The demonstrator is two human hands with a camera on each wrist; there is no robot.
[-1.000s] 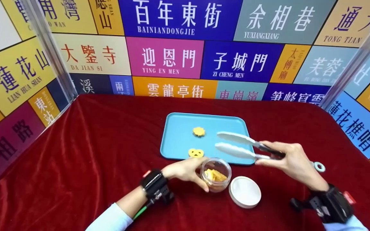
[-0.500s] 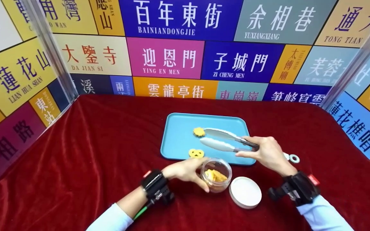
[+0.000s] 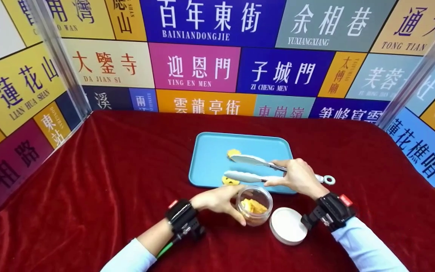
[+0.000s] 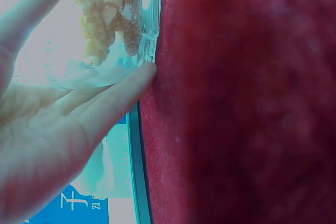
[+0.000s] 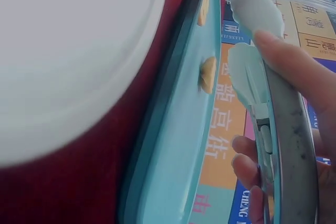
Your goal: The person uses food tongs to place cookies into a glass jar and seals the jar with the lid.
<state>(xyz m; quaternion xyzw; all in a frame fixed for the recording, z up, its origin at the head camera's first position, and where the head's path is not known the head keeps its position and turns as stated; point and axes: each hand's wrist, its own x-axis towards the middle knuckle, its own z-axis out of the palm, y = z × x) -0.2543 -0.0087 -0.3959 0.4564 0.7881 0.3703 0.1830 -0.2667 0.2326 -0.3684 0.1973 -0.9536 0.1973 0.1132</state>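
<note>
Right hand: your thumb and fingers grip the tongs, one on each arm; the blades stand apart with nothing between them, raised over the blue tray; from the head view one tip overlaps the scalloped biscuit, the other the face-patterned biscuit, both lying on the tray; left hand: your thumb and fingers span the clear jar and hold it upright on the red cloth, near side of the tray; yellow biscuits inside; white lid just right of the jar.
</note>
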